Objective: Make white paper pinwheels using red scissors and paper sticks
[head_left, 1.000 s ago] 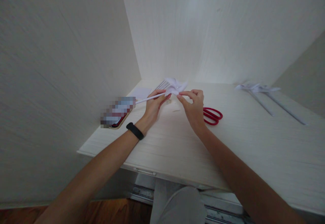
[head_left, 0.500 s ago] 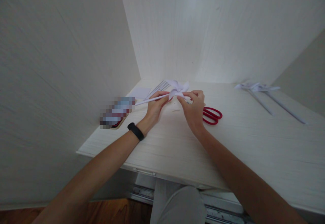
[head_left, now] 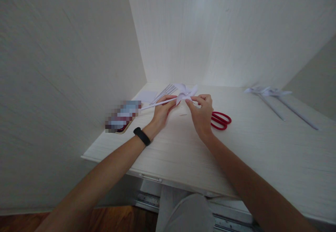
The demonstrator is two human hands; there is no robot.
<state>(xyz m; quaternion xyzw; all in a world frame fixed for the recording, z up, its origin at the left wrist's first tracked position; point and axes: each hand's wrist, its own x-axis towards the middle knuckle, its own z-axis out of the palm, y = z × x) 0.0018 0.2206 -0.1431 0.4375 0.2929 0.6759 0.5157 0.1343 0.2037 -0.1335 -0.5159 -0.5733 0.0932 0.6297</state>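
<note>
A white paper pinwheel [head_left: 184, 93] is held between both hands, just above the desk top. My left hand [head_left: 163, 111] wraps its fingers round the white stick [head_left: 159, 103] close behind the pinwheel's blades. With thumb and forefinger, my right hand [head_left: 201, 109] pinches the pinwheel's right side near its centre. Red-handled scissors [head_left: 221, 120] lie beside my right hand, their blades mostly hidden by it. Several thin grey-white strips or sticks [head_left: 166, 92] rest behind my left hand, next to a flat white paper sheet [head_left: 147, 96].
Two more paper pinwheels [head_left: 267, 91] on sticks lie at the desk's far right. A phone [head_left: 123, 116], blurred out, lies at the left by the side wall. White panels rise behind and left of the white desk [head_left: 168, 148]; its front edge is above my legs.
Both hands keep their hold on the pinwheel, with only slight finger movement. The whole view has shifted a little, so everything appears slightly further right.
</note>
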